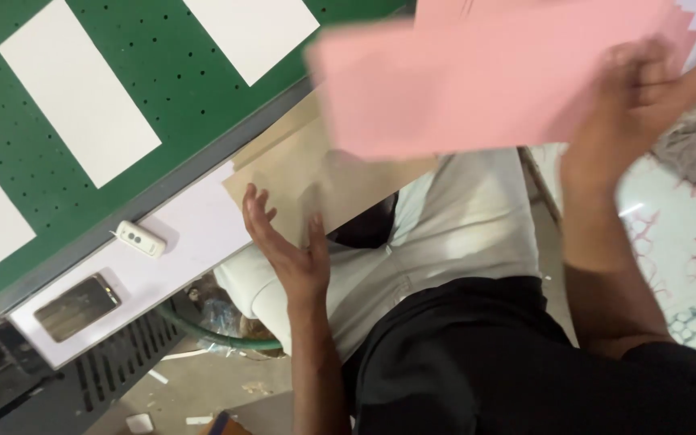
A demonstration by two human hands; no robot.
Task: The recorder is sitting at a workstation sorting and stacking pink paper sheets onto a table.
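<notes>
From the head camera I see my right hand [634, 97] raised at the upper right, fingers pressed against a stack of pink paper sheets [477, 80]; it grasps the stack near its right edge, though motion blur keeps me from seeing exactly how the fingers wrap it. The pink sheets hang in the air above my lap, tilted, with their staggered corners fanning out at the top right.

My left hand [287, 246] is lower, near the middle of the view, open with the fingers spread and the palm turned up. It holds nothing. It sits just beside the edge of a brown cardboard sheet [292, 173] that sticks out from under the pink stack and over the edge of the machine.

To the left runs a green perforated table [171, 72] with white paper strips [78, 93] lying flat on it, well apart from each other. Along its white ledge [195, 229] lie a small white remote [140, 239] and, further down, a phone [76, 308]. A green hose [219, 337] curves below the ledge.
</notes>
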